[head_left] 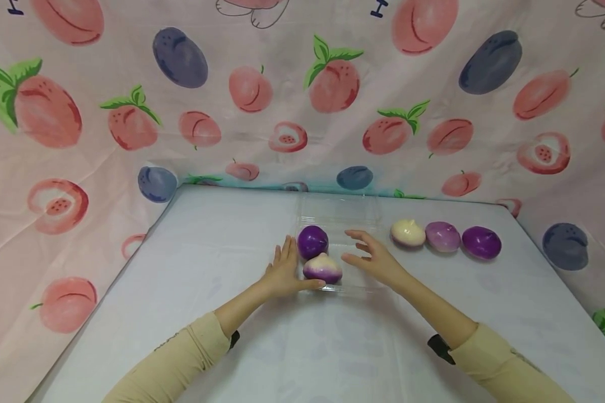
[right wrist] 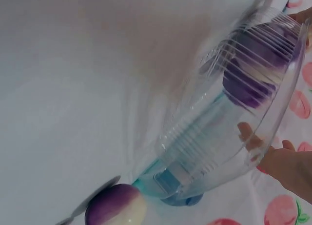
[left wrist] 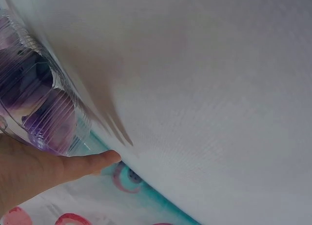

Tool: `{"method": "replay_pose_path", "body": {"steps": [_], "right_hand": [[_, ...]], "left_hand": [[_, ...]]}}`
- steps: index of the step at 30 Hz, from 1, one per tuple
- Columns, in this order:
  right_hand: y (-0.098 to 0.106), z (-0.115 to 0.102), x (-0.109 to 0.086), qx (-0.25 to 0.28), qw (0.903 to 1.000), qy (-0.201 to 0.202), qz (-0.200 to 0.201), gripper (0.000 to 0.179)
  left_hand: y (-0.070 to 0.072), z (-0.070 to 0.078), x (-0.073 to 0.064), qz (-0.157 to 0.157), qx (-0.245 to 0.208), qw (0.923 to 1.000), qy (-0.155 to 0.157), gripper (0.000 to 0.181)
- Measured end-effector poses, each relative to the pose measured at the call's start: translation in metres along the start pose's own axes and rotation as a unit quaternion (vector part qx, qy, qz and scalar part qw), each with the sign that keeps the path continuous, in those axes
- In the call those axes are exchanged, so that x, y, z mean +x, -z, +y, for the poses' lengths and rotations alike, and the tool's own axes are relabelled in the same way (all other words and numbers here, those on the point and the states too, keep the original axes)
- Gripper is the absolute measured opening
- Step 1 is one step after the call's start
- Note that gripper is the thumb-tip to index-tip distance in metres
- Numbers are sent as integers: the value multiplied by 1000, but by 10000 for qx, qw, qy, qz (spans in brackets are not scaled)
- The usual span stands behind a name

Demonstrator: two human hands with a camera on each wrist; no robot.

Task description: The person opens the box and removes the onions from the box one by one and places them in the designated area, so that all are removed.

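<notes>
A clear plastic clamshell box [head_left: 355, 275] lies with its lid raised at the back. In its left side sit a dark purple onion [head_left: 312, 242] and, in front of it, a purple-and-white onion [head_left: 322, 268]. My left hand [head_left: 283, 274] rests along the box's left wall, fingers straight, thumb reaching to the front rim. My right hand [head_left: 375, 260] hovers at the right part of the box with fingers spread and nothing in them. In the right wrist view, the fingers [right wrist: 251, 137] show through the clear wall, apart from the onions.
Right of the box, a row holds a pale onion [head_left: 408, 233], a light purple onion [head_left: 442, 237] and a dark purple onion [head_left: 481, 243]. All stand on a white-covered table [head_left: 222, 224]. A fruit-print curtain [head_left: 282, 67] borders it at the back and sides.
</notes>
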State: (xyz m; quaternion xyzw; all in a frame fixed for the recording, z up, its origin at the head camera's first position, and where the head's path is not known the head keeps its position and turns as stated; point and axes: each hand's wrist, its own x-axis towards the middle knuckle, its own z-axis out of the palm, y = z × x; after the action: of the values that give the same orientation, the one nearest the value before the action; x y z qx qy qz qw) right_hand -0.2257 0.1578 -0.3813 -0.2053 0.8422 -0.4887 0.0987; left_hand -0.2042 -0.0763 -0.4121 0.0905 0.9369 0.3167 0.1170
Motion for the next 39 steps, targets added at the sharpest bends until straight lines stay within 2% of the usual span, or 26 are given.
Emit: {"method": "replay_pose_path", "body": {"steps": [6,11,16,24,31,39], "right_hand": [[-12,2,8,0,9992,-110,-381,57],[-21,1,12,260,9953,-618,-698,58],[-29,0,17,378,9909,-1020,-794,58],[-36,-1,23,142,9870,-1299,-932,60],[-40,0,27,-47,9876,-1275,-914,60],[-40,0,25,0,9883,-1281,-826,54]], "left_hand": [[0,1,0,-14,-37,10000,1,124],[0,1,-2,-30,-26,10000,-9,124],[0,1,-2,-33,1,10000,-37,124],[2,1,-1,-13,97,9999,-67,123],[5,2,-1,33,125,9999,-72,122],[4,2,-1,-14,32,10000,-79,123]]}}
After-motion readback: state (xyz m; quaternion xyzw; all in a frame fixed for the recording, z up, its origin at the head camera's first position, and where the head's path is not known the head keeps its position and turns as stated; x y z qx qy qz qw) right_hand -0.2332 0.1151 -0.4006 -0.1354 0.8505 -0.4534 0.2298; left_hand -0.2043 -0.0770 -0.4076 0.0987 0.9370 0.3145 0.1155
